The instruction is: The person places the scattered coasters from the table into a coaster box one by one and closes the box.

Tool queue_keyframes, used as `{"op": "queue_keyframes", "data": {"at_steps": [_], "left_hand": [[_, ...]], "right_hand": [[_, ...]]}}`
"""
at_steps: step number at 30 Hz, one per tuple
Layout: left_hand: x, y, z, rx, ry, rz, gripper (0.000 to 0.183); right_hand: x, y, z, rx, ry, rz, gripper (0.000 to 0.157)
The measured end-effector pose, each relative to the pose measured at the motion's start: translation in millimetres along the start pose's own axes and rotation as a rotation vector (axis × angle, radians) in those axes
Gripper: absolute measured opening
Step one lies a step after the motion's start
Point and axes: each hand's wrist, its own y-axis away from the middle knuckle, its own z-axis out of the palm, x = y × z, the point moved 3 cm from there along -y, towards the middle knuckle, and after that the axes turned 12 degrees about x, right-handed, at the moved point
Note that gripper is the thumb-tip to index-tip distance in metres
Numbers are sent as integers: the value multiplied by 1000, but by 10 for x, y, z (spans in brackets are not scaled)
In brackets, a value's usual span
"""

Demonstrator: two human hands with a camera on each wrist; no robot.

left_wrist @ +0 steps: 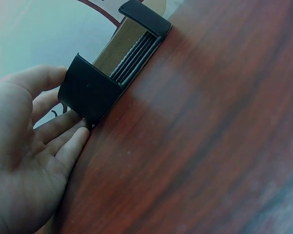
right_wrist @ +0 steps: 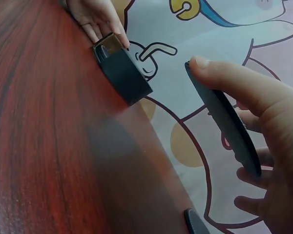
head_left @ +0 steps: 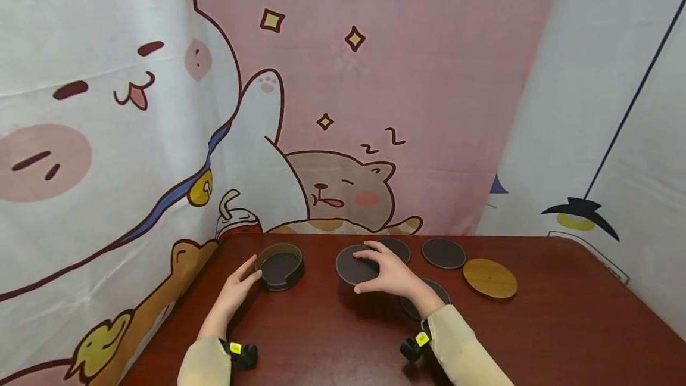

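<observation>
A round black coaster holder (head_left: 280,282) with a notch in its wall stands on the table, several coasters stacked inside (left_wrist: 136,58). My left hand (head_left: 237,292) rests on the holder's left side, its fingertips against the outer wall. To the right, my right hand (head_left: 393,276) holds a dark round coaster (head_left: 351,265) by its edge, thumb on one side and fingers on the other. This coaster is raised above the table and tilted, seen nearly edge-on in the right wrist view.
Dark coasters lie behind the right hand (head_left: 399,249), farther right (head_left: 443,254) and partly under the right forearm (head_left: 435,293). A round wooden disc (head_left: 490,279) lies at the right of the reddish-brown table (head_left: 563,314). A cartoon-printed cloth (head_left: 429,76) hangs behind the table.
</observation>
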Motion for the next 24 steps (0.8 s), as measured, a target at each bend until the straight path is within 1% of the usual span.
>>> {"op": "queue_keyframes", "data": {"at_steps": [8, 14, 17, 21, 24], "left_hand": [[-8, 0, -3, 2, -10, -7, 56], [42, -39, 17, 0, -1, 7, 55], [49, -29, 34, 5, 3, 7, 55], [18, 3, 20, 13, -11, -10, 55], [0, 17, 13, 10, -14, -10, 55]], "right_hand": [[-5, 13, 34, -30, -3, -2, 69], [20, -40, 9, -27, 6, -11, 71], [53, -40, 36, -22, -10, -15, 69], [106, -25, 125, -24, -38, -58, 69], [135, -45, 149, -18, -40, -97, 69]]}}
